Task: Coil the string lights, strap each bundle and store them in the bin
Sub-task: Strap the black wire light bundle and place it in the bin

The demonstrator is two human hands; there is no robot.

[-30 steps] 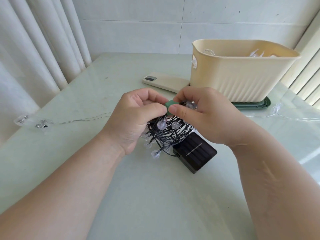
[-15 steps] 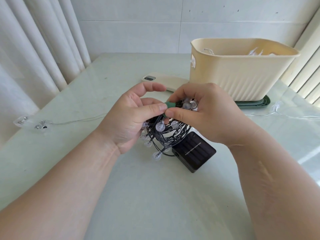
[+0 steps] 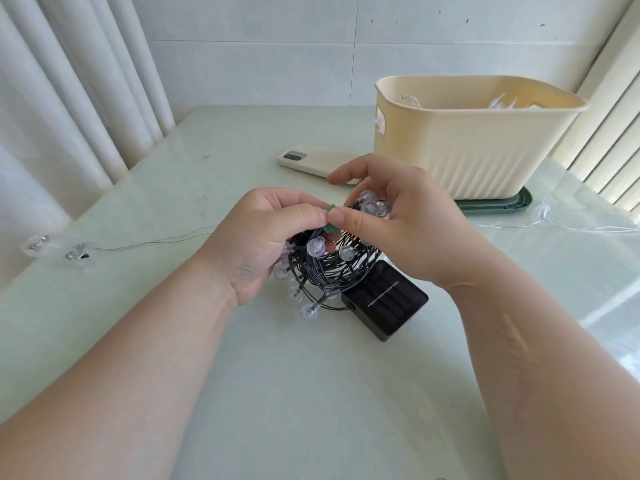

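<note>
Pale green tabletop (image 3: 145,202) fills most of the view, with white curtains at left and a tiled wall behind. At back right stands a cream ribbed bin (image 3: 467,150), with clear lights showing just over its rim. Our two bare forearms reach in from below. Our left hand (image 3: 256,244) and right hand (image 3: 398,223) meet over a coil of dark-wired string lights (image 3: 332,271) with round clear bulbs, held near the middle of the tabletop. Its black solar box (image 3: 388,303) rests on the surface at lower right. Each grip is closed tight. The left thumb and forefinger pinch a short green strap (image 3: 330,221) at the top of the coil. The right thumb pinches the same strap from the other side, with the forefinger raised free and the other fingers curled behind the loops. We judge the strap is being fastened. To do it well, we should gather every loop inside, draw it snug without crushing bulbs, and press the ends flat before letting go.
</note>
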